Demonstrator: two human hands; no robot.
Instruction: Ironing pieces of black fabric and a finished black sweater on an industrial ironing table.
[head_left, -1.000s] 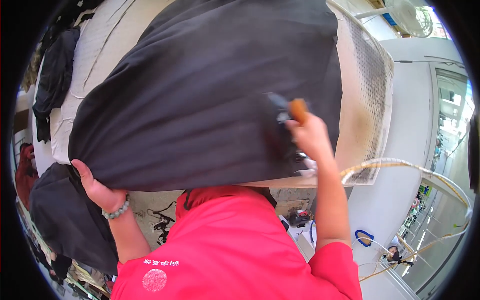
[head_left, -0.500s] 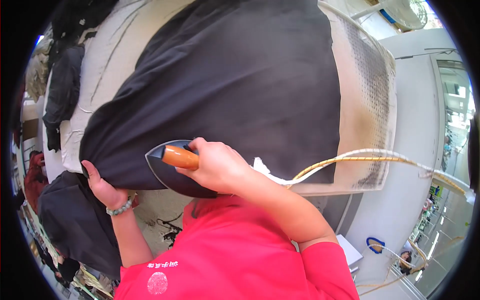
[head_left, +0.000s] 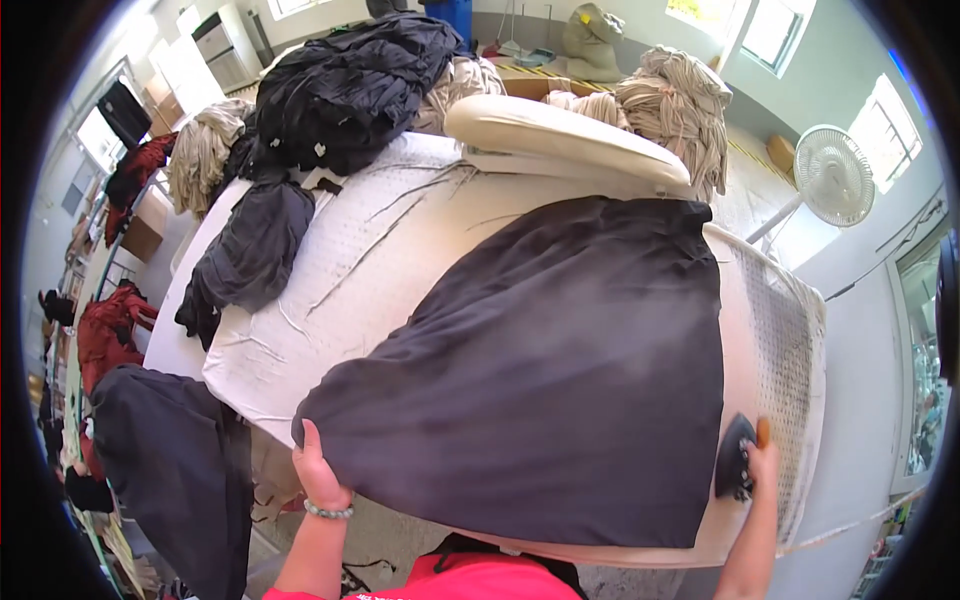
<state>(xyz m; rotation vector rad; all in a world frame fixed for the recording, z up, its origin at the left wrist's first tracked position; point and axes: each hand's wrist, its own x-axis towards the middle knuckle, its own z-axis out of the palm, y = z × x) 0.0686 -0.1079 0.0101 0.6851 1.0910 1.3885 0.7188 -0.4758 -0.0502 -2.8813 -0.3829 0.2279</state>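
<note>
A wide black garment [head_left: 560, 390], flared like a skirt, lies spread over the white padded ironing table [head_left: 270, 350]. My left hand [head_left: 322, 478] pinches its lower left corner, thumb on top, with a bead bracelet at the wrist. Over by the table's right end, my right hand [head_left: 764, 462] is closed round the orange handle of an iron [head_left: 735, 458]. The iron is just past the garment's right edge, tilted, its dark body turned toward the cloth. Whether its soleplate touches the table, I cannot tell. Faint haze hangs over the fabric.
A cream padded sleeve board [head_left: 565, 138] sits at the table's far side. Heaped black clothes [head_left: 350, 90] and a crumpled black garment [head_left: 250, 245] lie far left. Dark cloth [head_left: 170, 470] hangs at the near left. A fan [head_left: 834, 175] stands far right; the iron's cord [head_left: 850, 525] trails right.
The iron in my right hand has moved from the garment's near left part to beyond its right edge. My left hand still holds the corner. The view has tilted up, showing more of the room.
</note>
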